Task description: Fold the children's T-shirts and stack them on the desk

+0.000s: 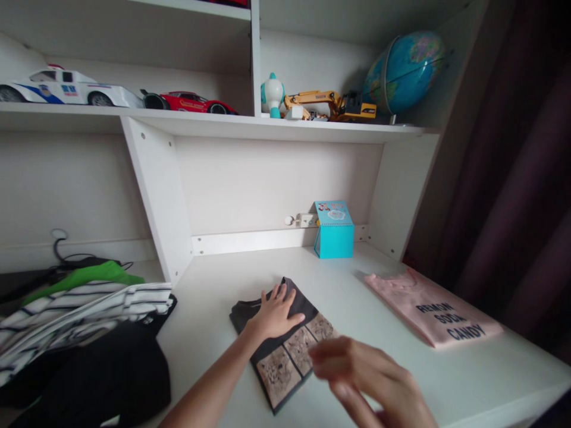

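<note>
A folded dark grey T-shirt (pixel 276 356) with a brown picture print in several panels lies on the white desk (pixel 209 356). My left hand (pixel 275 315) rests flat on its upper part, fingers spread, near the collar. My right hand (pixel 366 374) is in front of the shirt's right edge, slightly blurred. Its fingers are bent, the thumb stands apart from them, and nothing shows between. Farther right lies a folded pink T-shirt (pixel 428 303) with black lettering, away from both hands.
At the left is a heap of clothes (pixel 102 362), striped, green and black, with a hanger (pixel 60 246). A turquoise desk calendar (pixel 335 238) stands at the back beside a power socket (pixel 307 220). Toy vehicles (pixel 191 102) and a globe (pixel 405 71) occupy the shelf above.
</note>
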Available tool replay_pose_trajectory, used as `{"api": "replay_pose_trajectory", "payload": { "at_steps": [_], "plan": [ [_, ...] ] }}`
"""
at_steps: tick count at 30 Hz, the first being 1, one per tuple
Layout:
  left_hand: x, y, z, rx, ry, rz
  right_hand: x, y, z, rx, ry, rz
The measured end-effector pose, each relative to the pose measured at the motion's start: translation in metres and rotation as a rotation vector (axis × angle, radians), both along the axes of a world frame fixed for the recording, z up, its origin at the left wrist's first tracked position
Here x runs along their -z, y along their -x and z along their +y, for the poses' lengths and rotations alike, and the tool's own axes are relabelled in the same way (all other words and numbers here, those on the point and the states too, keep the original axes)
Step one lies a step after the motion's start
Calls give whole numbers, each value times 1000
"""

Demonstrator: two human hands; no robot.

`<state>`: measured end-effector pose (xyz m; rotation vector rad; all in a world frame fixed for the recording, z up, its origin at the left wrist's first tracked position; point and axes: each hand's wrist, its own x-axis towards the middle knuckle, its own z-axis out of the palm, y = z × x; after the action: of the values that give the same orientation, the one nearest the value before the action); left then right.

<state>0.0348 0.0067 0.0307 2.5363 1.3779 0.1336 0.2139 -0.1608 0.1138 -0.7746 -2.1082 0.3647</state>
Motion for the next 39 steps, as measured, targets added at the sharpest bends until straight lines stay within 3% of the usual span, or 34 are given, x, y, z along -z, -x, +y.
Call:
{"api": "replay_pose_trajectory", "payload": {
  "at_steps": [3, 6, 9, 11, 14, 18, 21, 24, 28, 32, 35, 39],
  "plan": [
    [11, 10, 5, -116, 38, 44, 16, 0, 39, 151, 163, -161],
    [23, 16, 6, -129, 7, 36, 57, -10, 69, 203, 285, -392],
    [27, 19, 8, -116, -47, 5, 94, -17, 81, 235, 391, -568],
    [27, 23, 14, -73, -58, -25, 106, -16, 80, 276, 413, -617],
    [24, 36, 29, -99, -56, -36, 106, -9, 68, 353, 409, -662],
    [19, 68, 44, -336, -118, 66, 95, -14, 51, 348, 434, -649],
    [10, 93, 37, -503, -149, 125, 91, -30, 51, 384, 420, -510],
    [0, 104, 14, -572, -150, 120, 93, -39, 67, 550, 387, -397],
    [-5, 92, -28, -529, -69, 41, 101, -27, 95, 618, 413, -452],
    [2, 72, -60, -434, 26, -225, 109, -8, 110, 568, 465, -407],
    [12, 63, -70, -475, 99, -430, 114, -12, 113, 531, 469, -307],
    [20, 45, -72, -489, 291, -711, 111, -42, 107, 477, 471, -152]
  ]
}}
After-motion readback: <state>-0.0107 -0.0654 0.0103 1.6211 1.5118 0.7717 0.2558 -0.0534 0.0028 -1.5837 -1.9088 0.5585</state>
